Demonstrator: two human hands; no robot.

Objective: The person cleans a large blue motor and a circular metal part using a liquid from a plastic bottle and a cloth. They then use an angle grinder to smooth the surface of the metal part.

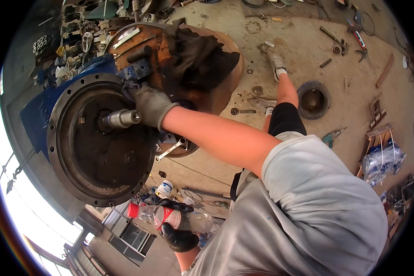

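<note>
In a black glove, my left hand (181, 237) is closed around a clear plastic bottle (200, 222) with a red cap and red label. The bottle lies almost level, its cap toward the left. My right arm reaches across to the left. My right hand (154, 106), in a grey glove, is at the rim of a large round metal housing (60, 152) with bolt holes. Its fingers curl over a dark bluish bit there, which I cannot make out. A bare steel shaft (122, 119) sticks out of the housing, close to my right palm.
A combination wrench (171, 149) lies beside the housing. Dark cloth (198, 57) covers part of a rusty drum-like part (234, 69). On the floor are a round metal part (313, 100), a green drill (333, 136), a caulking gun (358, 39) and a white tub (164, 188).
</note>
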